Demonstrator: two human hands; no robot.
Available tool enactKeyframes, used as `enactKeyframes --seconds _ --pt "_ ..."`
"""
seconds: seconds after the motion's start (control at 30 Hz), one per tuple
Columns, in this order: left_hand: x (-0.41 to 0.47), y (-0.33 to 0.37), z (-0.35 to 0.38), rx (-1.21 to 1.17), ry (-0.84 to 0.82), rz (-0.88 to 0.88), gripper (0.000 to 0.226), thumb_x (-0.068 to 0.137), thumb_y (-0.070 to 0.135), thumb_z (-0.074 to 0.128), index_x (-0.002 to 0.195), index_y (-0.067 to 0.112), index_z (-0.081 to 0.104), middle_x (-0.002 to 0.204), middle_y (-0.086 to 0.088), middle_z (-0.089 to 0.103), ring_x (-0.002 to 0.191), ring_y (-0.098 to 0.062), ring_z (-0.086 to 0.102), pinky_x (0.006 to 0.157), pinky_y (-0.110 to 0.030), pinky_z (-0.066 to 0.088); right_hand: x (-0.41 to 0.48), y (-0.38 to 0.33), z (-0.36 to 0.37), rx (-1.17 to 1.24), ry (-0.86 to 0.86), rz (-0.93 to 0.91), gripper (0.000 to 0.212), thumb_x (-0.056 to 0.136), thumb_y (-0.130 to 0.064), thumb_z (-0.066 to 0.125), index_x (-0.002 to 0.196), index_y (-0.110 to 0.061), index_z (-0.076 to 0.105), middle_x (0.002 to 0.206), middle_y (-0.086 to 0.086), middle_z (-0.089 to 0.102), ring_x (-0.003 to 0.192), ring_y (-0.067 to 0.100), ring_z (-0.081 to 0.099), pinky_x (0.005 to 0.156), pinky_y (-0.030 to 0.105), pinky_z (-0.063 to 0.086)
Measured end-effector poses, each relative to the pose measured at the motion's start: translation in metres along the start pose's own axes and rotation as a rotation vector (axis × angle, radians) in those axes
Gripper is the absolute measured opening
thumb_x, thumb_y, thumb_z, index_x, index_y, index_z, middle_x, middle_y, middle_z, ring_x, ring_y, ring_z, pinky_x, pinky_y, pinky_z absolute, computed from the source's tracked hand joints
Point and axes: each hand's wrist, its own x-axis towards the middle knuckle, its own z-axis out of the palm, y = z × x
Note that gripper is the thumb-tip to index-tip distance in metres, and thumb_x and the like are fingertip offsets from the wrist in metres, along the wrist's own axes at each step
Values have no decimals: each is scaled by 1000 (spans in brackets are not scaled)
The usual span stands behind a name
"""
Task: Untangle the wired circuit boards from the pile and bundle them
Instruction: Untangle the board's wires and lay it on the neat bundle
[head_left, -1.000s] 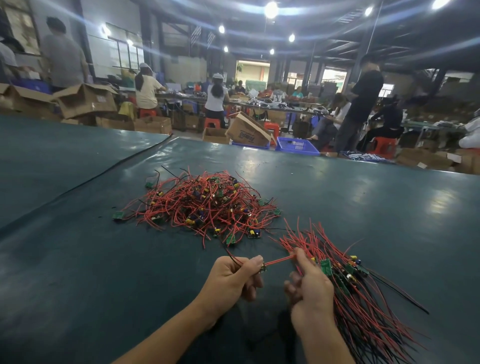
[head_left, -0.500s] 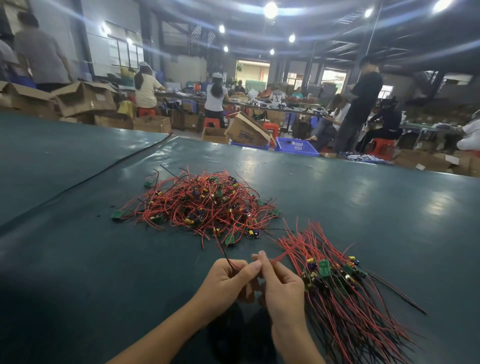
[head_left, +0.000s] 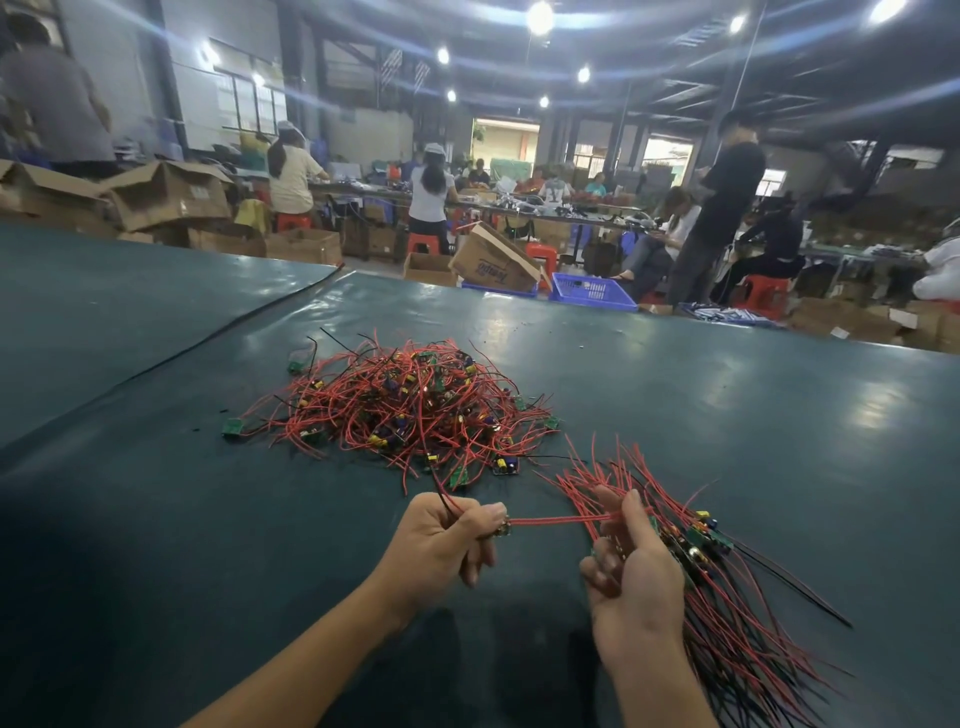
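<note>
Surface (head_left: 727, 415): wide dark green sheet, glossy under the ceiling lights, with a seam running diagonally at left. Beyond its far edge are cardboard boxes (head_left: 166, 200), a blue basket (head_left: 589, 291) and people seated or standing at other benches.

Pile (head_left: 410, 410): tangled wired circuit boards, mostly red leads with a few black, small green boards throughout. It lies mid-surface, beyond both hands.

Bundle (head_left: 727, 613): sorted boards lying on the surface at right. The leads run roughly parallel and fan out at both ends, with the green boards clustered mid-length. It is just beside and partly behind the right grip.

Left grip (head_left: 441, 545): fingers curled, closed around one small board (head_left: 503, 529) at the fingertips. A black lead (head_left: 441, 493) rises out of the fist toward the pile's near edge.

Right grip (head_left: 636, 577): thumb and curled fingers pinching the far end of the red leads (head_left: 556, 519). Cannot tell whether it also holds the bundle.

The red leads are a pair drawn taut and nearly level between the two grips, above the surface.
</note>
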Motion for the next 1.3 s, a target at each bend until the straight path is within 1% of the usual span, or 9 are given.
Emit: enactKeyframes --seconds 0.13,0.23,0.53,0.67,0.77,0.87,0.97,1.1,1.3 --pt "2 -1 -4 -78 78 -121 41 83 46 69 61 12 72 59 -12 66 50 -18 59 50 -24 45 -3 5 2 -27 -21 -94 33 96 -26 58 75 -10 78 60 -6 56 38 3 27 33 16 21" --pt "3 -2 -2 -172 61 -208 37 67 45 73 73 8 74 71 -14 71 60 -18 65 50 -21 47 -5 4 4 -38 -11 -158 32 93 -30 61 73 -14 80 68 -5 64 39 4 26 35 17 22" --pt "8 -5 -4 -519 280 -410 31 62 35 80 76 11 68 69 -5 69 53 -9 63 45 -17 50 -16 11 8 -200 -158 -323 26 83 -37 61 78 -21 81 59 0 56 45 5 35 40 15 30" --pt "11 -8 -10 -575 329 -445 33 68 42 76 77 12 64 63 -2 63 47 -10 59 43 -20 49 -21 13 8 -232 -282 -345 57 81 -70 57 85 -18 81 61 2 61 46 6 41 42 17 32" --pt "13 -9 -14 -568 229 -426 33 63 49 76 68 18 67 64 0 61 52 -12 58 46 -23 48 -20 13 7 -247 -268 -280 76 76 -84 48 88 -17 80 62 1 60 46 7 41 40 17 32" --pt "10 -5 -10 -491 9 -455 34 61 54 74 60 21 65 61 1 56 52 -13 54 51 -24 44 -17 18 9 -344 -249 -175 54 81 -60 53 84 -14 80 57 -3 57 41 5 38 39 16 29" --pt "2 -5 -4 -396 -210 -512 44 65 58 72 77 17 61 68 -4 54 58 -15 55 58 -25 46 -20 27 16 -394 -300 -78 40 85 -31 63 77 7 74 53 0 60 44 5 52 46 17 41" --pt "-3 -3 -4 -305 -412 -484 50 74 67 68 89 18 66 71 1 58 67 -12 55 69 -27 45 -29 26 23 -383 -420 5 35 91 -8 62 59 -7 76 55 9 67 44 10 61 42 17 48" --pt "-3 -5 -7 -310 -458 -506 44 79 62 68 98 22 73 86 2 71 79 -12 68 70 -24 52 -35 20 22 -367 -462 174 19 70 -28 70 69 -11 79 68 14 70 52 19 66 47 28 56"
